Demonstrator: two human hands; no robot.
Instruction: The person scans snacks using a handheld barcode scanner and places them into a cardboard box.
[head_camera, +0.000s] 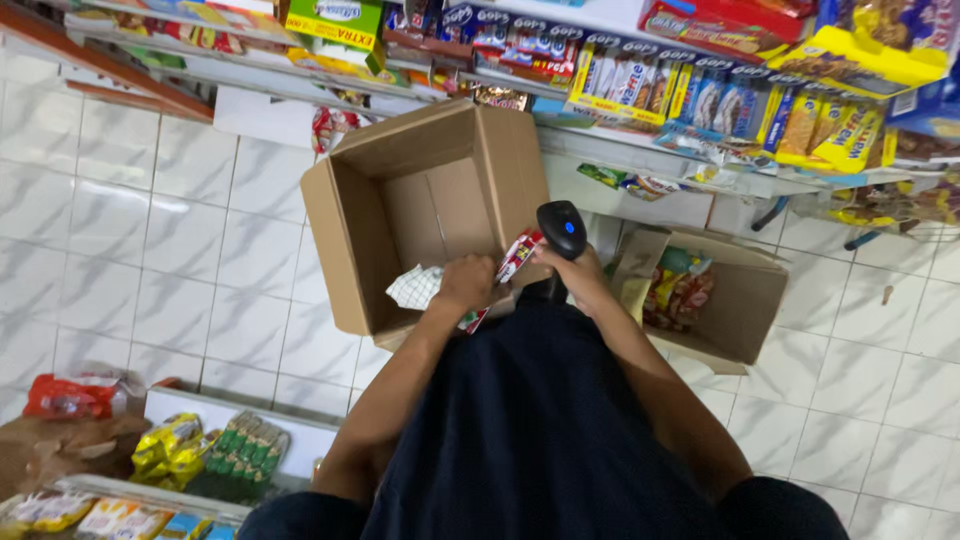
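Observation:
My left hand (466, 283) is closed on a small red and white snack packet (518, 256), held at the front edge of a large open cardboard box (340, 235). My right hand (578, 275) grips a black handheld barcode scanner (562, 228) with a blue light, its head right next to the packet. A white checked paper or cloth (415, 288) lies in the bottom of the box beside my left hand. My dark clothing fills the lower middle of the view.
A smaller open cardboard box (745, 300) with snack packets stands on the white tiled floor at the right. Shelves of boxed and bagged snacks (700, 95) run along the top. A low shelf with more packets (170, 450) sits at the lower left.

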